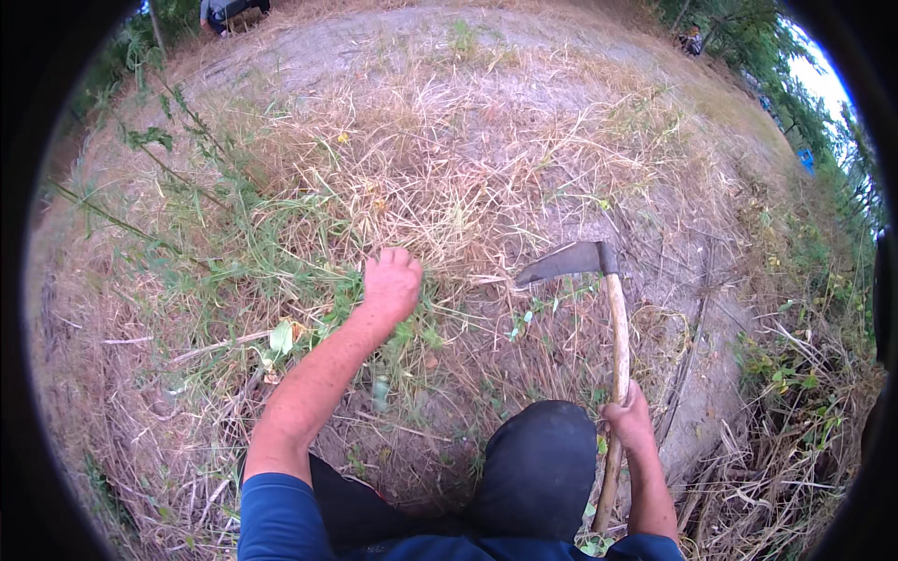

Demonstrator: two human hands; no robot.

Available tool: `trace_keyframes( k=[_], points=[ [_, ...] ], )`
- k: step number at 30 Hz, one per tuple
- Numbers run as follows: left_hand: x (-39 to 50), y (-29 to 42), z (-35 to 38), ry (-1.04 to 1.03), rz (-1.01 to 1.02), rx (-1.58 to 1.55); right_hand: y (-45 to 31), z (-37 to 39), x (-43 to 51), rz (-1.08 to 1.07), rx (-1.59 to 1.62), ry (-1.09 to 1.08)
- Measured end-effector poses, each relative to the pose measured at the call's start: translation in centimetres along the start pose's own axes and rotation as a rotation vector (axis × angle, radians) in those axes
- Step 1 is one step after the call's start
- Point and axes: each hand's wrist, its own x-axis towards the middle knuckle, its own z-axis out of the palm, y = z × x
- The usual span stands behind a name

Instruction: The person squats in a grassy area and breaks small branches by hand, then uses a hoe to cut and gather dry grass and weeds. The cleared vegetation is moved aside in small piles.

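Note:
My left hand (pixel 394 282) is closed on a bunch of green weeds (pixel 344 298) in front of me, its knuckles upward. My right hand (pixel 628 419) grips the pale wooden handle (pixel 620 336) of a sickle at the right. The sickle's dark metal blade (pixel 568 261) points left, just above dry grass and small green leaves. Dry cut-looking straw (pixel 449 189) lies beyond my left hand. The undersides of the fingers of my left hand are hidden.
Tall green weed stalks (pixel 140 231) lean in from the left. Brush and dry stems (pixel 793 393) stand at the right. My dark-clothed knee (pixel 540 463) is between my arms. A person (pixel 228 10) is at the far upper left, another (pixel 692 41) at the far upper right.

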Motion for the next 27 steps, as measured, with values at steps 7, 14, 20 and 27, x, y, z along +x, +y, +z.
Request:
trace_keyframes(
  k=[7, 14, 20, 27],
  points=[
    [2.0, 7.1, 0.3, 0.096, 0.192, -0.092, 1.3, 0.2, 1.2, -0.009, 0.070, -0.040],
    [4.5, 5.4, 5.0, 0.134, -0.107, -0.103, 0.9, 0.4, 5.6, -0.041, 0.015, -0.066],
    [4.9, 3.2, 8.0, 0.207, -0.170, -0.032, -0.5, 3.3, 10.7, -0.145, 0.099, -0.086],
    [5.5, 2.7, 8.6, 0.228, -0.195, -0.034, -1.8, 7.7, 17.1, -0.221, 0.026, 0.104]
  ],
)
